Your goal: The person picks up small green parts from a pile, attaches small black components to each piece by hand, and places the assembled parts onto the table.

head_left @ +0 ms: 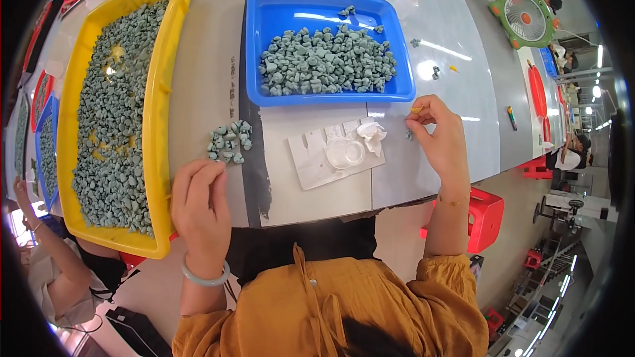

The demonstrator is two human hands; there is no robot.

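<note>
My left hand (200, 205) is closed, fingers bunched together, just beside a small loose pile of grey-green pebble-like pieces (231, 139) on the table. What its fingertips hold, if anything, is hidden. Over the table to the right, my right hand (442, 142) pinches with thumb and fingers; something small and yellow (417, 110) shows at the fingertips. A grey-green piece (408, 135) appears right by the thumb, but whether it is held I cannot make out. Between my hands lies a pale flat plate (311, 170) with a clear round dish (345, 153) and crumpled white tissue (372, 135) on it.
A blue tray (331, 99) of similar pieces stands ahead. To the left is a long yellow tray (162, 152), also full of them. A green fan (522, 14) sits far right; a red stool (486, 219) stands below. Another person's arm (56, 254) shows at left.
</note>
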